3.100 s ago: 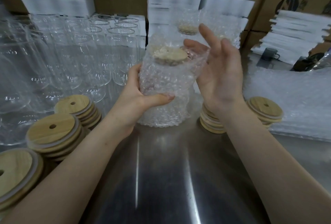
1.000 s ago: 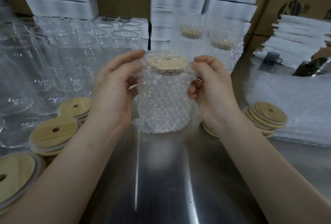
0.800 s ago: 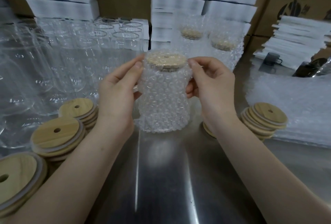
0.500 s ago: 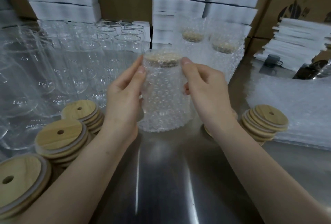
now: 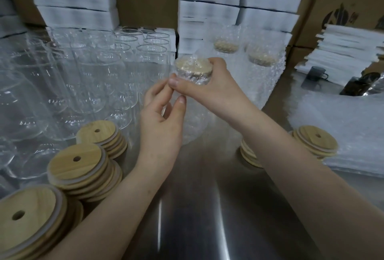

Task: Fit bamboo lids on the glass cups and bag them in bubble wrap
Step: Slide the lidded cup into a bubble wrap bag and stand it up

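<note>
A: Head view. Counts?
B: One wrapped cup [image 5: 194, 128] in hand, mid-frame over the steel table [image 5: 207, 218]. Two more bagged cups [image 5: 260, 62] behind it, to its right. Five lid stacks [image 5: 76, 162]: three left of it, two right of it, one of those half hidden by the forearm. Bare glasses [image 5: 104, 76] left of it, too many to count. One pile of bubble bags [image 5: 349, 126] right of it.
A: Cup's look?
B: Clear bubble wrap all over, with the bamboo lid [image 5: 192, 67] showing through on top.
A: Hands?
B: Right hand [image 5: 209, 89] clamps the lidded top, fingers curled round it. Left hand [image 5: 162, 122] at the cup's side, loosely curled, forefinger meeting the right thumb. Pinching wrap or not, can't tell.
</note>
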`<move>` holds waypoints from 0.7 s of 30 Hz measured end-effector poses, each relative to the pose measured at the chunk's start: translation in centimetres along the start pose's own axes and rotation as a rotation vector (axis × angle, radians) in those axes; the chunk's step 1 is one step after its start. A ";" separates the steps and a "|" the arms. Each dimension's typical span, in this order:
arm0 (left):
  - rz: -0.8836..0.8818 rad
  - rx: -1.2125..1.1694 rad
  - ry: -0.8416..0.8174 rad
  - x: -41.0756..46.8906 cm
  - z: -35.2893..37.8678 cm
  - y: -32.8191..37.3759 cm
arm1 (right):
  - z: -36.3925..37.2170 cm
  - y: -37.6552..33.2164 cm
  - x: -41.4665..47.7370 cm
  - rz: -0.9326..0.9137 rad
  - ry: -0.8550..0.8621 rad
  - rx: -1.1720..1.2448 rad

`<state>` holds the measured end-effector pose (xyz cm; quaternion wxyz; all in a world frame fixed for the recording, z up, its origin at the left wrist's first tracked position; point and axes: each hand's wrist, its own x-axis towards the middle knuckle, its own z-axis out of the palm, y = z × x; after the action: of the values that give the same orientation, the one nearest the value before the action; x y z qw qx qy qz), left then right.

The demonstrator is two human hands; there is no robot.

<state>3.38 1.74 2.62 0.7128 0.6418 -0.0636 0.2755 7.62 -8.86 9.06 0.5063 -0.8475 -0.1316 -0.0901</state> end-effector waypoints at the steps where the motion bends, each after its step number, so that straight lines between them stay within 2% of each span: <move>1: -0.015 -0.015 -0.004 0.0 0.0 -0.1 | -0.3 -0.3 0.6 0.007 -0.012 -0.073; 5: -0.065 -0.115 -0.016 0.0 0.0 -0.1 | -2.1 -2.4 2.7 0.118 -0.144 -0.354; 8: -0.080 -0.167 -0.018 0.0 0.1 -0.4 | -2.3 -3.8 3.9 0.199 -0.241 -0.455; 13: -0.084 -0.208 0.017 0.2 -0.2 -0.8 | -0.9 -3.5 4.9 0.146 -0.206 -0.473; 15: -0.033 -0.108 0.064 0.1 -0.1 -0.9 | -0.8 -3.0 5.6 0.116 -0.157 -0.456; 17: 0.061 0.118 0.090 -0.1 -0.1 -1.3 | -0.8 -2.7 6.4 0.098 -0.113 -0.439; 19: 0.133 0.305 0.045 -0.2 -0.1 -2.0 | -0.9 -2.4 7.2 0.070 -0.074 -0.445; 21: 0.144 0.391 -0.047 -0.2 -0.2 -2.7 | -1.1 -2.4 8.4 0.042 -0.031 -0.459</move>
<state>4.40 1.78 0.15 0.5517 0.7678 -0.0711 0.3179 14.86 -7.64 14.02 0.2999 -0.9443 -0.0977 -0.0941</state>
